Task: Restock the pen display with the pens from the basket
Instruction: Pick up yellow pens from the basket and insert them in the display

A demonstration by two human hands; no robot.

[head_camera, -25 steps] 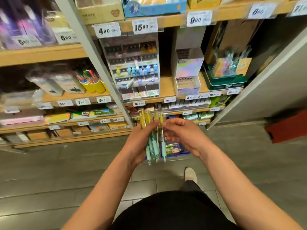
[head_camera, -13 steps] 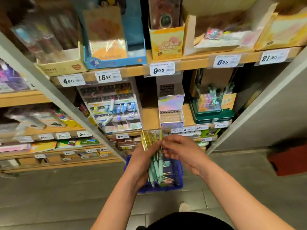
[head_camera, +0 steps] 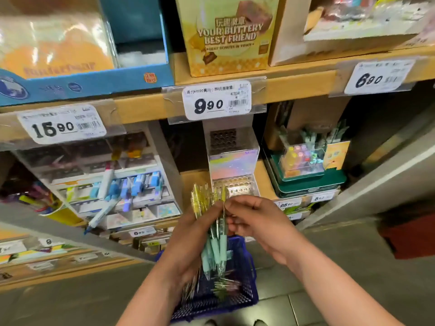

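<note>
My left hand grips a bunch of pens with yellow tops and mint-green grips, held upright. My right hand pinches the top of one pen in that bunch. Below my hands a blue mesh basket sits on the floor with more pens lying in it. Just behind the pen tops stands the iridescent pen display, a stepped stand with rows of round holes; the holes I can see hold no pens.
A white tiered marker rack with blue markers stands left of the display. A green display with pens stands to its right. Boxes fill the wooden shelf above, with price tags 15.90, 9.90 and 6.90. A grey upright post rises at right.
My view has risen and moved closer to the shelf. Both hands have lifted the pen bunch from above the basket up to the foot of the pen display.
</note>
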